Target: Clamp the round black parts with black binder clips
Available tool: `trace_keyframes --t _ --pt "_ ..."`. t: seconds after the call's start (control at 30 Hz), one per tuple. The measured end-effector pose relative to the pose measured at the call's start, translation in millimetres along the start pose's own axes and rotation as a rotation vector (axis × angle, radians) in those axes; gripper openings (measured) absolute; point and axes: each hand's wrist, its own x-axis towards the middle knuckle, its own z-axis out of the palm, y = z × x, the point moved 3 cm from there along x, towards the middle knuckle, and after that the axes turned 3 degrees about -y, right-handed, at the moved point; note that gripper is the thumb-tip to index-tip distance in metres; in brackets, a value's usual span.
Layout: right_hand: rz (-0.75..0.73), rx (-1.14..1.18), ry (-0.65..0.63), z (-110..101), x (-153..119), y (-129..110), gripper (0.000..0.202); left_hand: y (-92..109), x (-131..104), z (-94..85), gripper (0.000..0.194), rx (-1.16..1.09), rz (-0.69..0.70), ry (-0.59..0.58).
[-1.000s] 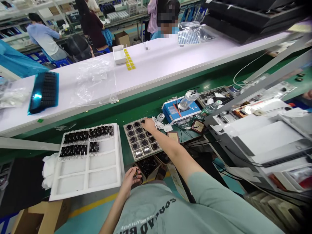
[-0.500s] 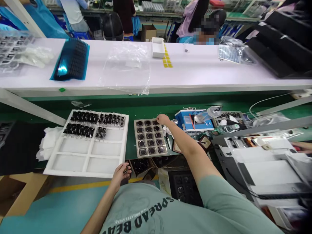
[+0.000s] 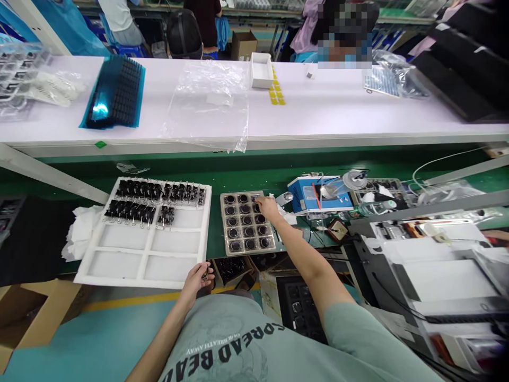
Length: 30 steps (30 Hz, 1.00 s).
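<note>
My left hand (image 3: pixel 196 278) is closed around a small round dark part (image 3: pixel 205 274), just off the front right corner of a white foam tray (image 3: pixel 201 241). Several black binder clips (image 3: pixel 131 212) with silver handles stand in rows in that tray's upper compartments. My right hand (image 3: pixel 267 208) reaches over the right column of a clear plastic tray (image 3: pixel 249 252), its fingers bunched near an upper pocket. Round dark lens-like pieces (image 3: pixel 246 232) sit in the pockets. Whatever lies between my right fingers is hidden.
Right of the clear tray lie a white tissue (image 3: pixel 287 215), a blue box-shaped device (image 3: pixel 300 193) and a green bottle (image 3: pixel 371 209). A white shelf (image 3: pixel 302 119) runs across, bearing a plastic bag (image 3: pixel 207 122) and a small white box (image 3: pixel 261 79). A carton (image 3: pixel 51 313) stands low left. Several people sit beyond.
My right hand has shifted slightly down and toward the pocket below the tray's top right corner. My left hand stays nearly still with the round part. The camera view has moved slightly.
</note>
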Motion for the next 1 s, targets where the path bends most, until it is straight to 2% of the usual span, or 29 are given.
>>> trace_keyframes --t 0.2,0.3,0.37,0.43,0.57,0.63,0.67,0.73,0.83,0.87,0.93,1.0 --pt "0.04 0.112 0.157 4.0 0.7 -6.1 0.045 -4.9 -4.9 4.0 0.035 0.054 -0.013 -0.028" --pt "0.052 0.208 0.192 4.1 0.7 -19.8 0.048 -5.6 -7.6 6.4 0.036 0.055 -0.003 -0.003" --pt "0.061 0.305 0.231 7.2 -10.7 -32.9 0.049 -0.8 -7.0 12.1 0.036 0.06 0.007 -0.003" --pt "0.09 0.4 0.278 15.9 -41.7 -42.3 0.047 5.9 -3.7 24.0 0.032 0.09 0.006 -0.039" --pt "0.211 0.553 0.301 57.9 -156.6 -39.6 0.038 10.2 10.9 69.0 0.017 0.244 -0.022 -0.165" --pt "0.249 0.642 0.345 81.6 -213.0 -24.5 0.035 10.5 26.2 104.9 0.016 0.366 -0.02 -0.235" --pt "0.33 0.675 0.392 90.8 -240.3 -9.0 0.033 10.2 34.7 128.5 0.016 0.436 -0.021 -0.29" --pt "0.623 0.723 0.533 102.2 -305.3 35.0 0.03 5.3 45.6 183.4 0.017 0.583 -0.043 -0.43" --pt "1.246 0.73 0.804 105.2 -438.9 103.0 0.033 -14.0 36.1 257.0 0.017 0.769 -0.109 -0.595" --pt "1.448 0.707 0.888 103.1 -486.3 122.8 0.036 -21.1 28.4 275.4 0.016 0.808 -0.115 -0.623" --pt "1.812 0.649 0.964 96.1 -571.7 162.1 0.044 -33.5 12.2 305.0 0.016 0.854 -0.098 -0.65" --pt "2.039 0.605 0.987 86.2 -636.8 203.7 0.049 -43.1 -1.8 329.1 0.016 0.881 -0.085 -0.684"
